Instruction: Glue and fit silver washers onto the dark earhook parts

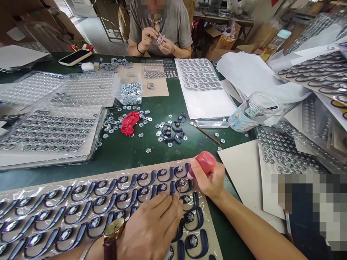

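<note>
My right hand is closed around a small red squeeze bottle, its thin nozzle tip pointing down at one dark ear-hook part on the sheet. My left hand, with a wristwatch on the wrist, lies fingers together on the plastic-covered board, its fingertips pressed next to the nozzle tip. Rows of dark blue ear-hook pieces with shiny round discs fill that board.
Across the green table a person's hands work on a small part. Clear blister trays lie at left, loose metal discs and a red cloth in the middle, a tipped plastic jar, white paper and more trays at right.
</note>
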`<state>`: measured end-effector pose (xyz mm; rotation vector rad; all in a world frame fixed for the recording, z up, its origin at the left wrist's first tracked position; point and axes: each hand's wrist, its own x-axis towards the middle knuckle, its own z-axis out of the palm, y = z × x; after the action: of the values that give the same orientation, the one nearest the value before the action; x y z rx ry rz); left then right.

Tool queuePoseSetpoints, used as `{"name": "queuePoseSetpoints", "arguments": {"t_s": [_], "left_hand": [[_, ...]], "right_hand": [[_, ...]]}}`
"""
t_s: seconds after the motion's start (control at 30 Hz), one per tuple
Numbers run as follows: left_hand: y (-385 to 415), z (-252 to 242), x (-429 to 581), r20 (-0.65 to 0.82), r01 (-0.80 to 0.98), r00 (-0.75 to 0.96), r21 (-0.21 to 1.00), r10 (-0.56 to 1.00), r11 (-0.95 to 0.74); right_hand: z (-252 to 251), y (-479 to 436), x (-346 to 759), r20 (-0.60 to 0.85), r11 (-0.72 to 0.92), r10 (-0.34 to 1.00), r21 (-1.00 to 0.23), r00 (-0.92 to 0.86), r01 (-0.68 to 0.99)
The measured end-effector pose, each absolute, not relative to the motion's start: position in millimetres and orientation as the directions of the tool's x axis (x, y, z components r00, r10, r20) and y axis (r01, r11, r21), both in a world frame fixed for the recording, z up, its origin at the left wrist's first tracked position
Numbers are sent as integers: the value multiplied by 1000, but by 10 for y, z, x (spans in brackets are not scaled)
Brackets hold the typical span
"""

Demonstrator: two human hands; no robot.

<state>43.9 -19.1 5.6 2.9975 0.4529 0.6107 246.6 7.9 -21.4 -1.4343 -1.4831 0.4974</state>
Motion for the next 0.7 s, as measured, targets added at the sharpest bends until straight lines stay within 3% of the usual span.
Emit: {"name": "queuePoseSetpoints", "arguments": {"t_s": [0.7], "left_hand": [[46, 155, 365, 414, 239, 794, 462, 446, -854]], "right_hand": [[-168, 58, 2422, 328, 243, 941, -822, 81, 515]]}}
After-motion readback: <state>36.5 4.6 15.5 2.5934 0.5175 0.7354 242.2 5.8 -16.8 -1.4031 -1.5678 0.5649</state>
